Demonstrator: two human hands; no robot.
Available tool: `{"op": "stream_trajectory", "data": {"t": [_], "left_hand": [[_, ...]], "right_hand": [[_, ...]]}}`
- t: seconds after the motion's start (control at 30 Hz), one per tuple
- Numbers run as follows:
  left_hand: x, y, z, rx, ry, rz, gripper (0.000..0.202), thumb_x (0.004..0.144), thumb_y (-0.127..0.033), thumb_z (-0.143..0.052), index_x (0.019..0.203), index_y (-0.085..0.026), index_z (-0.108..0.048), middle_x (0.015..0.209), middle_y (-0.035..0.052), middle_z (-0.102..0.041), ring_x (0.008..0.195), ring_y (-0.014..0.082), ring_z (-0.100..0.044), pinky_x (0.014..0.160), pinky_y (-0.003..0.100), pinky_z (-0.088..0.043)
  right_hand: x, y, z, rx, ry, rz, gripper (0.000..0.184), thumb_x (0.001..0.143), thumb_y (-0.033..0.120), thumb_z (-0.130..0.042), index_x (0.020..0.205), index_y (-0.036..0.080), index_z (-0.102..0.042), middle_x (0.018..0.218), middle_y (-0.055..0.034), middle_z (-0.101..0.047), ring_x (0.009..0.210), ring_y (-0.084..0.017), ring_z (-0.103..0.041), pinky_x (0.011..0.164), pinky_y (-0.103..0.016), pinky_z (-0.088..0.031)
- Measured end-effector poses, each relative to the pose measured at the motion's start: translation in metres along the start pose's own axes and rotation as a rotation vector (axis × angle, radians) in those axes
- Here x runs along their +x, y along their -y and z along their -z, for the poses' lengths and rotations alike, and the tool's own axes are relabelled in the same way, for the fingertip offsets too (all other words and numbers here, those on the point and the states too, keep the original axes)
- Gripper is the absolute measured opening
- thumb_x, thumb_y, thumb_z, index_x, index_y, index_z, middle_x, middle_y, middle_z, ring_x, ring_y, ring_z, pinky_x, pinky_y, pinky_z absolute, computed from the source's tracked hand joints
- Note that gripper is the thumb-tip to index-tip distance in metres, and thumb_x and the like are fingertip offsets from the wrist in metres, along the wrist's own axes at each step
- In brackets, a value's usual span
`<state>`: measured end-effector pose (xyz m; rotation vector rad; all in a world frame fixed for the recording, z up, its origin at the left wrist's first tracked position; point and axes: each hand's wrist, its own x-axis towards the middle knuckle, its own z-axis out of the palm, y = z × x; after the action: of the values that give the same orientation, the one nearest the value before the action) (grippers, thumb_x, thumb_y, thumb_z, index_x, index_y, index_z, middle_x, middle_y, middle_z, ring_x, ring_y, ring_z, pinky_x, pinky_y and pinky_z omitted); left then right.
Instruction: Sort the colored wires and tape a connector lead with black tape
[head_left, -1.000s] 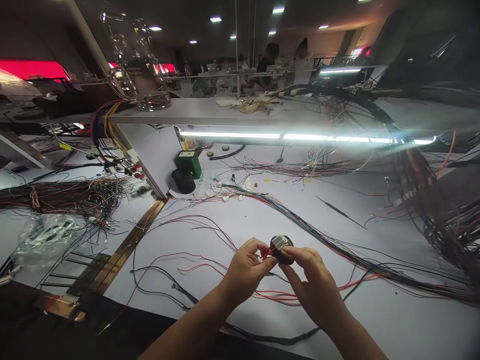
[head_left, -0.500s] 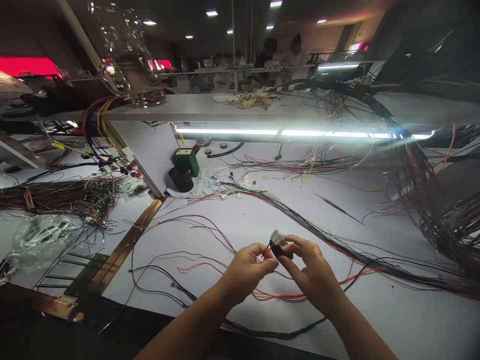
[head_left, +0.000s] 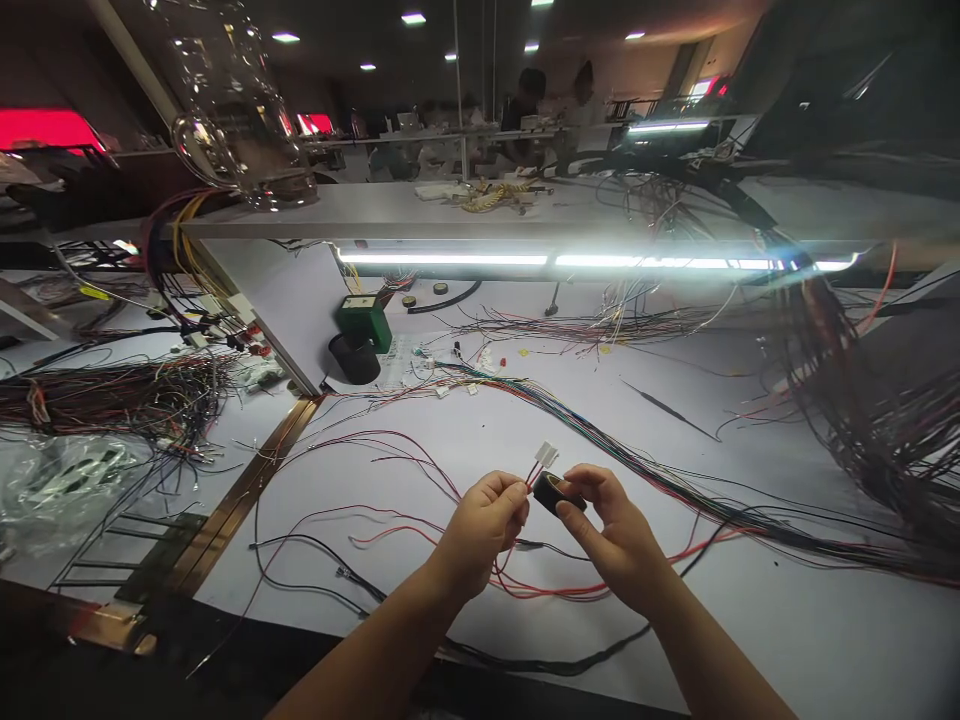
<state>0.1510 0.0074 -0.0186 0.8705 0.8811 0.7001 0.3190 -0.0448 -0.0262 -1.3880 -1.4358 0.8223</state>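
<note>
My left hand (head_left: 486, 530) is closed, pinching red and dark wires (head_left: 533, 474) just below a white connector (head_left: 547, 455). The connector sticks up beyond the fingertips. In my right hand (head_left: 613, 530) is a roll of black tape (head_left: 559, 493), gripped between thumb and fingers close to the wires. Whether a strip of tape reaches the wires cannot be made out. Red wires (head_left: 555, 592) loop on the white table (head_left: 750, 640) beneath both hands. A black sleeved cable (head_left: 555, 665) curves along the front edge below them.
A long wire bundle (head_left: 600, 435) crosses the table to the right. Behind it stand a green box (head_left: 365, 322) and a black cup (head_left: 354, 358). A tweezer-like dark tool (head_left: 667, 408) lies at right. The shelf (head_left: 375, 208) overhead carries a glass jug (head_left: 247, 120).
My hands have drawn slightly apart, and the tape roll has come away from the connector. The wires under the connector now show. The view has shifted a little.
</note>
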Motion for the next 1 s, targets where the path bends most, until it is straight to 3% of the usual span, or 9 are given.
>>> {"op": "stream_trajectory", "data": {"t": [0.23, 0.4, 0.53, 0.67, 0.83, 1.0], "left_hand": [[-0.001, 0.000, -0.002, -0.014, 0.034, -0.005, 0.017, 0.081, -0.029, -0.060, 0.081, -0.015, -0.051, 0.064, -0.0023, -0.054, 0.046, 0.0037, -0.032, 0.047, 0.022, -0.019], [-0.001, 0.004, -0.008, -0.030, 0.034, 0.010, 0.018, 0.079, -0.029, -0.062, 0.081, -0.015, -0.052, 0.065, -0.0021, -0.055, 0.044, 0.0031, -0.030, 0.046, 0.021, -0.017], [-0.002, 0.007, -0.012, -0.033, 0.040, 0.006, 0.017, 0.079, -0.029, -0.061, 0.080, -0.016, -0.051, 0.063, -0.0027, -0.054, 0.045, 0.0034, -0.030, 0.046, 0.021, -0.018], [-0.004, 0.009, -0.013, 0.025, 0.054, -0.012, 0.014, 0.079, -0.026, -0.060, 0.076, -0.015, -0.052, 0.060, -0.0038, -0.050, 0.047, 0.0041, -0.030, 0.048, 0.020, -0.021], [-0.008, 0.008, -0.015, 0.065, 0.056, -0.010, 0.016, 0.077, -0.027, -0.063, 0.073, -0.015, -0.054, 0.060, -0.0037, -0.050, 0.048, 0.0045, -0.029, 0.050, 0.022, -0.022], [-0.010, 0.004, -0.012, 0.124, 0.051, 0.035, 0.016, 0.072, -0.027, -0.068, 0.068, -0.016, -0.058, 0.055, -0.0042, -0.047, 0.046, 0.0055, -0.027, 0.049, 0.023, -0.021]], "right_hand": [[0.001, -0.007, -0.003, 0.081, 0.004, 0.003, 0.017, 0.092, 0.037, -0.054, 0.101, 0.026, -0.046, 0.096, -0.0027, -0.058, 0.094, -0.021, -0.056, 0.082, -0.038, -0.047], [0.002, -0.006, -0.014, 0.249, -0.150, -0.076, 0.026, 0.084, 0.041, -0.064, 0.093, 0.025, -0.046, 0.090, -0.0005, -0.056, 0.091, -0.020, -0.055, 0.081, -0.036, -0.046], [0.003, 0.004, -0.023, 0.349, -0.247, -0.211, 0.042, 0.077, 0.042, -0.070, 0.106, 0.027, -0.044, 0.087, 0.0016, -0.057, 0.084, -0.018, -0.055, 0.080, -0.035, -0.044], [0.005, 0.015, -0.023, 0.257, -0.228, -0.293, 0.052, 0.075, 0.046, -0.067, 0.117, 0.025, -0.045, 0.083, 0.0004, -0.057, 0.078, -0.019, -0.055, 0.075, -0.035, -0.045], [0.004, 0.020, -0.019, 0.202, -0.205, -0.300, 0.052, 0.080, 0.052, -0.062, 0.121, 0.023, -0.045, 0.084, -0.0008, -0.059, 0.070, -0.018, -0.055, 0.068, -0.032, -0.047], [-0.001, 0.018, -0.011, 0.053, -0.162, -0.234, 0.064, 0.089, 0.066, -0.039, 0.137, 0.024, -0.040, 0.086, -0.0029, -0.065, 0.076, -0.023, -0.061, 0.074, -0.037, -0.051]]}}
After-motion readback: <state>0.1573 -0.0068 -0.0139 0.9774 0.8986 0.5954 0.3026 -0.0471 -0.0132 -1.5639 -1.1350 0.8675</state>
